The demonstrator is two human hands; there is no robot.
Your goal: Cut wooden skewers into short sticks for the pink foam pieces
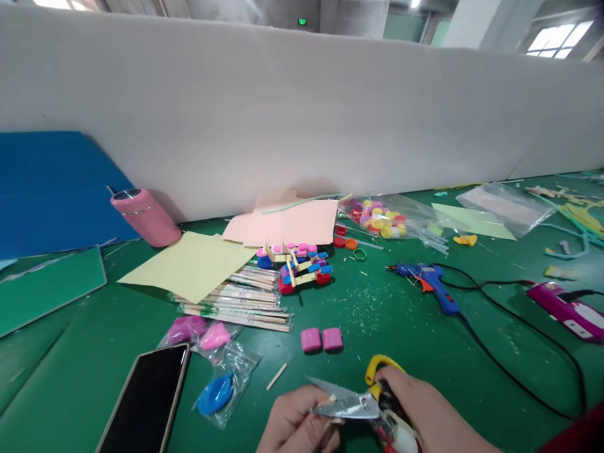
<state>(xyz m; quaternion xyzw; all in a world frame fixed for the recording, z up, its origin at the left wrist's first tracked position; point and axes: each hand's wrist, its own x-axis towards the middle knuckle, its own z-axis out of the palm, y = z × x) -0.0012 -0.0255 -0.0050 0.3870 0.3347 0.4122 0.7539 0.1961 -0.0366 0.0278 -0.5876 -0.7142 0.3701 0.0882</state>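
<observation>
In my right hand (431, 416) is a pair of scissors (354, 406) with a yellow and red handle, its blades parted and pointing left. My left hand (296, 426) pinches a small pale piece of wooden stick (333, 399) that lies between the blades. Just beyond the left hand, a short cut stick (276, 377) rests on the green table (378, 323). Two pink clay blocks (322, 339) sit side by side above the scissors. Farther back stands a small model (303, 266) of pale sticks with pink, blue and red pieces.
A phone (147, 400) lies left, beside bagged blue clay (215, 394). Wrapped wooden sticks (248, 307) lie partly under yellow paper (200, 262). On the right are a blue glue gun (430, 282) and a purple power strip (568, 310) with trailing cords. A pink bottle (147, 216) stands back left.
</observation>
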